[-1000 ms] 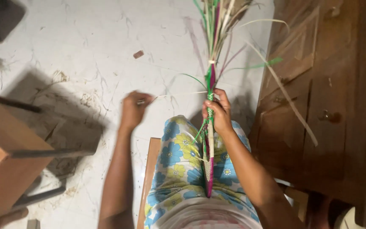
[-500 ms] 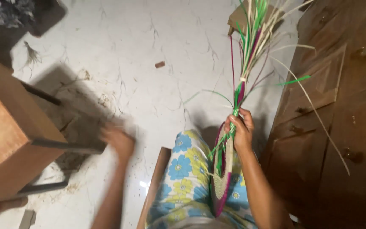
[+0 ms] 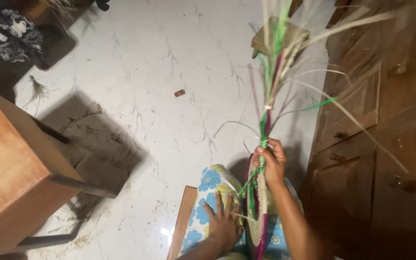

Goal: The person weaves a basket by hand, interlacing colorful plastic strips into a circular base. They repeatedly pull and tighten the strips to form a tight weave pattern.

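My right hand [image 3: 270, 161] is closed around a bundle of green, magenta and straw-coloured reed strips [image 3: 271, 72] that stands upright and fans out at the top. Below the hand the strips join a woven piece [image 3: 258, 216] resting on my lap. My left hand [image 3: 223, 222] lies flat, fingers spread, on blue and yellow floral cloth [image 3: 209, 182] over my knee, beside the woven piece. A loose green strip [image 3: 309, 108] curls out to the right.
A wooden table [image 3: 10, 168] with metal legs stands at the left. A dark wooden cabinet [image 3: 381, 135] runs along the right. A small wooden stool [image 3: 285, 33] sits behind the reeds. A wood plank [image 3: 180, 221] lies by my knee on the white marble floor [image 3: 160, 86].
My left hand has come down from the air and settled flat on my knee. The view has tilted, and the reed bundle stays gripped in my right hand.
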